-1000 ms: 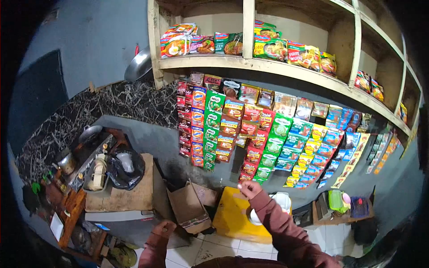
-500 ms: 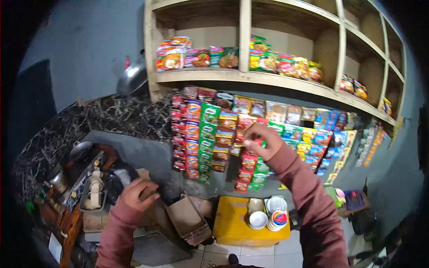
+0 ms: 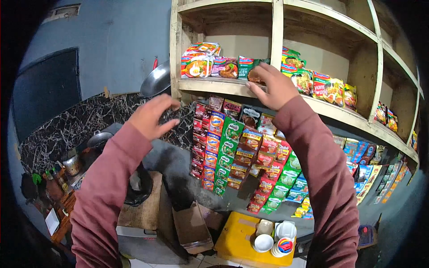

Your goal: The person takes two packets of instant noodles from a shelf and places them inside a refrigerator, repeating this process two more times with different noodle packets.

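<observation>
Head view: the right hand (image 3: 278, 85) is up at the cream shelf (image 3: 214, 85), its fingers curved and its thumb apart below them, a gap showing between. Just off those fingertips, at ten o'clock from the middle of the hand, sits the green packet (image 3: 246, 65), standing on the shelf board; the hand covers its three o'clock end. Its longer side seems to run from nine to three o'clock along the board. Whether skin touches wrapper, I cannot tell. A purple packet (image 3: 225, 68) is just beside it at nine o'clock

The left hand (image 3: 153, 117) is much farther off, the green packet lying at two o'clock from it. Its fingers are spread from the thumb, with nothing between them; a metal pan (image 3: 157, 79) hangs at twelve o'clock from it, a dark red sachet strip (image 3: 199, 142) at four o'clock
</observation>
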`<action>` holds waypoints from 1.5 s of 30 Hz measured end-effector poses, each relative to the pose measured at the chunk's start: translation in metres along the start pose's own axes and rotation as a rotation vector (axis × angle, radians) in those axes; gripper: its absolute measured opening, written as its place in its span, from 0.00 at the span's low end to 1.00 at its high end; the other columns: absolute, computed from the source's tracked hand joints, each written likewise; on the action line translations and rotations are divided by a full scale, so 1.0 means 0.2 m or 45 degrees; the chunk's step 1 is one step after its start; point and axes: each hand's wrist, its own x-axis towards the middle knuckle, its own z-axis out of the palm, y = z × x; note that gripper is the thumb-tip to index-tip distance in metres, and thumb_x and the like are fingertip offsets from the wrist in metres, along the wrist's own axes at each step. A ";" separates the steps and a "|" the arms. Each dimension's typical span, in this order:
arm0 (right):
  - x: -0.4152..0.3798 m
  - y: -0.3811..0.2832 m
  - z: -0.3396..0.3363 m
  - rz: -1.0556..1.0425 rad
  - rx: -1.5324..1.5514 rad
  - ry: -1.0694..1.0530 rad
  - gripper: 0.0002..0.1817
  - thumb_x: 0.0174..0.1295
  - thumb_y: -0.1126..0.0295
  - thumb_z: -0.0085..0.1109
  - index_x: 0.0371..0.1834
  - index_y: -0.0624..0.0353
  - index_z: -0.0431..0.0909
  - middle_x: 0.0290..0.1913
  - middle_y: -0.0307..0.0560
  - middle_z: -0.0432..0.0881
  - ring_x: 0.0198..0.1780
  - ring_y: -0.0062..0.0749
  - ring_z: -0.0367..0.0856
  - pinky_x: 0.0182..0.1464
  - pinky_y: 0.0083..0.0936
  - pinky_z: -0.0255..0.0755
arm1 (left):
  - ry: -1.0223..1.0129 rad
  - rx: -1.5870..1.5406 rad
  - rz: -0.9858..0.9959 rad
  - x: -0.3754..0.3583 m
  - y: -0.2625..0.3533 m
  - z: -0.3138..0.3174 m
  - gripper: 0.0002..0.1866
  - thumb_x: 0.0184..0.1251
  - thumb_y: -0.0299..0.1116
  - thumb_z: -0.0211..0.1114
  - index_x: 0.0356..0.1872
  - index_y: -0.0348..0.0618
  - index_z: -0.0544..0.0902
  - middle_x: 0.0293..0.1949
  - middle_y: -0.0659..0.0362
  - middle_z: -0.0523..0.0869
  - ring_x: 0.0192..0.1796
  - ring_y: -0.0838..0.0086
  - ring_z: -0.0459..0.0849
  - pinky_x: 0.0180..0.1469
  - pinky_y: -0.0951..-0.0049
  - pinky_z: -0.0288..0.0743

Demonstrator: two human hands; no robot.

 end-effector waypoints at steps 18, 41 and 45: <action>0.36 0.30 0.24 -0.115 -1.244 -0.509 0.19 0.58 0.55 0.54 0.50 0.50 0.81 0.46 0.45 0.85 0.56 0.36 0.78 0.69 0.40 0.53 | 0.121 0.439 -0.288 0.73 -0.51 0.39 0.28 0.61 0.37 0.66 0.63 0.43 0.69 0.60 0.49 0.74 0.62 0.54 0.75 0.60 0.58 0.75; 0.40 0.31 0.33 -0.069 -1.338 -0.430 0.13 0.66 0.62 0.51 0.48 0.50 0.81 0.41 0.40 0.84 0.49 0.31 0.81 0.54 0.31 0.62 | -0.010 0.690 -0.369 0.83 -0.63 0.40 0.37 0.52 0.28 0.72 0.66 0.50 0.67 0.60 0.49 0.76 0.61 0.54 0.76 0.61 0.55 0.71; 0.38 0.30 0.31 -0.101 -1.286 -0.386 0.18 0.60 0.57 0.60 0.50 0.51 0.81 0.44 0.40 0.83 0.52 0.29 0.79 0.56 0.33 0.60 | -0.034 0.629 -0.356 0.83 -0.58 0.36 0.36 0.51 0.26 0.71 0.64 0.47 0.68 0.60 0.49 0.76 0.61 0.53 0.76 0.61 0.54 0.71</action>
